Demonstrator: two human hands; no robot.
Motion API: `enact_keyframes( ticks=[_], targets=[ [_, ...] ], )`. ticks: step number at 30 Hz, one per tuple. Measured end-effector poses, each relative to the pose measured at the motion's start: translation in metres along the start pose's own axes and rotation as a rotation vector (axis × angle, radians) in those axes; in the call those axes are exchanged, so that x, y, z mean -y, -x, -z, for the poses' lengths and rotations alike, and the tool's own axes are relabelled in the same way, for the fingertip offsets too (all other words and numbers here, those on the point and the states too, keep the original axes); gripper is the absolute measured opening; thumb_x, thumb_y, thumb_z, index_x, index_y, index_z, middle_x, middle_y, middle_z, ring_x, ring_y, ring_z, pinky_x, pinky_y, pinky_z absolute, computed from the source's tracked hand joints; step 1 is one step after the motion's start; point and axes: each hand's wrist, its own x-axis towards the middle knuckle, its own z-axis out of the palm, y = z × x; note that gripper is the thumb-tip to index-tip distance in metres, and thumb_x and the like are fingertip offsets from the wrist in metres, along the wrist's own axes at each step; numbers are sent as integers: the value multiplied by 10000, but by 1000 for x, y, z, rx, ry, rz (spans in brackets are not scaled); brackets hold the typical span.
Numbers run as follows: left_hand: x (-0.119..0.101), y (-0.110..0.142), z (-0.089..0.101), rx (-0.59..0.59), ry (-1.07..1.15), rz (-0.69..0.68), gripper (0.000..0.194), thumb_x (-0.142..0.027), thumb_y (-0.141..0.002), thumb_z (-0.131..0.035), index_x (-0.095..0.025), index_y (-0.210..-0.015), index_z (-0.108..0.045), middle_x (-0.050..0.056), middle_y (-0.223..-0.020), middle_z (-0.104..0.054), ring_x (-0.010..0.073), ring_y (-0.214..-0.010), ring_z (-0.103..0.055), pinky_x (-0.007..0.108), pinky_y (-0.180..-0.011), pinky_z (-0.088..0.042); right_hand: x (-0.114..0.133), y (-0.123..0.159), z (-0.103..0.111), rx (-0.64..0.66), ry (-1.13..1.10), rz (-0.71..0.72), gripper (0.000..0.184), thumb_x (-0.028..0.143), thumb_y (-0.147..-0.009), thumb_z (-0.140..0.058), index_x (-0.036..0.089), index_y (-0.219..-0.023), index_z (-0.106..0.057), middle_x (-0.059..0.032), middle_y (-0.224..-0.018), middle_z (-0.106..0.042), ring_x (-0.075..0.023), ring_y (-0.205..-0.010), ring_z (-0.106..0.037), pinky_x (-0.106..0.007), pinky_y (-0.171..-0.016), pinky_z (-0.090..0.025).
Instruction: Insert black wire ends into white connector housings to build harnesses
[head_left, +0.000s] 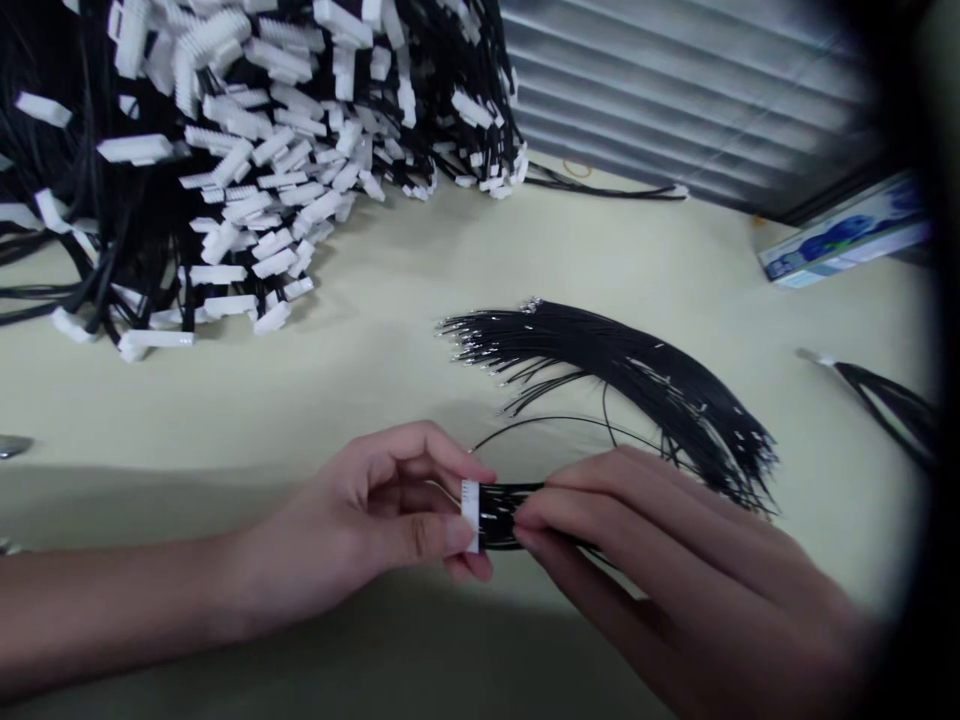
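My left hand (405, 510) is closed, with thumb and fingers gripping a white plastic connector (470, 515) at its ends. Several black wires (502, 515) run out of the connector's right side toward my right hand (645, 550). The thumb and index finger of that hand are pinched together on the wires, close to the connector; the exact wire between the tips is hidden. Just beyond my hands lies a loose bundle of black wires (622, 350) with small metal tips at its left end. One stray wire curves away from the bundle toward the connector.
A large heap of black cables with white connectors (262, 190) covers the back left. At the back stands a grey ribbed panel (675, 90). A blue and white box (847, 235) and a looped black cable (885, 400) lie on the right of the pale table (375, 390).
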Motion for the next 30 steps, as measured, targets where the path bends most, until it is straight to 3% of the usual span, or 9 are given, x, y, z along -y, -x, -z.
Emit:
enact_keyframes(
  ticks=[11, 20, 30],
  targets=[
    [-1, 0, -1, -25, -6, 9, 158, -220, -835, -701, -198, -965, -614, -35, -817, -696, 54, -766, -681, 128, -708, -506, -2, -4, 6, 69, -3, 83, 250, -11, -848, -527, 153, -1030, -578, -43, -926, -610, -132, -812, -539, -267, -731, -436],
    [-1, 1, -2, -22, 15, 6, 168, -196, -820, -713, -182, -953, -610, -31, -802, -700, 56, -751, -686, 122, -691, -513, 0, -3, 4, 49, 25, 66, 224, 23, -859, -547, 172, -1022, -591, -34, -932, -620, -132, -816, -558, -268, -721, -445],
    [3, 2, -4, -48, -14, -1, 149, -155, -795, -725, -166, -899, -619, -33, -770, -712, 52, -721, -683, 114, -667, -514, 2, -4, -10, 25, -141, 98, 192, -6, -888, -472, 123, -974, -583, -15, -833, -587, -112, -755, -499, -271, -674, -406]
  ],
)
